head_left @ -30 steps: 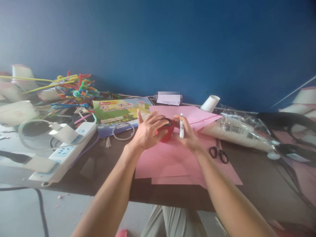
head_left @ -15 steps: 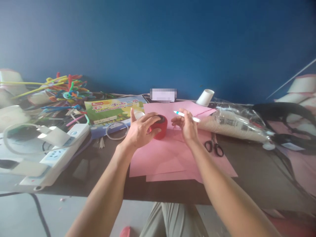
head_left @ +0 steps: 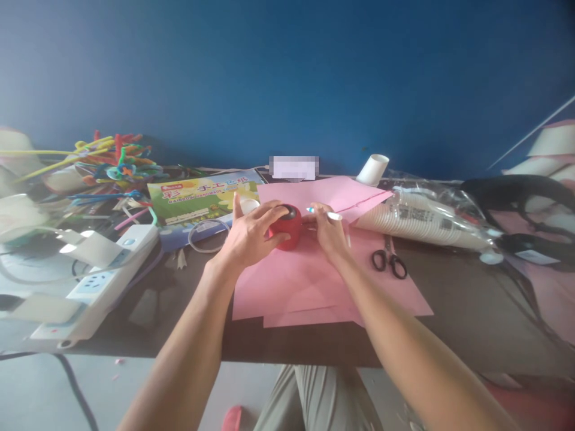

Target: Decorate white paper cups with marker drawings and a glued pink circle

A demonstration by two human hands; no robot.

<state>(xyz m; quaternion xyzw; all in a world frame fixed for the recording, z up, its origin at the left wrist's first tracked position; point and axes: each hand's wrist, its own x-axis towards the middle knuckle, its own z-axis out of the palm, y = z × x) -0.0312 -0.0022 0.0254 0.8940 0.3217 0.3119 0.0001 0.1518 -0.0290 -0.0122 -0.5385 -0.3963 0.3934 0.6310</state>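
Note:
A short red cylinder (head_left: 290, 234) with a dark round top stands on pink paper (head_left: 291, 287); its exact kind is unclear. My left hand (head_left: 251, 234) grips it from the left, fingers over the top edge and thumb low on its side. Between the fingers of my right hand (head_left: 330, 234) is a white marker (head_left: 333, 216) with a blue tip, which points left toward the cylinder's upper right side. I cannot tell whether the tip touches anything. Black-handled scissors (head_left: 389, 263) lie right of that hand, partly on the paper.
A colored-paper packet (head_left: 188, 200) and a cable loop lie left of the hands. Further left are a power strip (head_left: 101, 284) and pipe cleaners (head_left: 121, 161). At right are a bagged stack of paper cups (head_left: 417, 215) and one white paper cup (head_left: 373, 170) behind.
My right hand has moved left and slightly down, bringing the marker's tip close to the red cylinder. My left hand still holds the cylinder. The whole view has shifted slightly.

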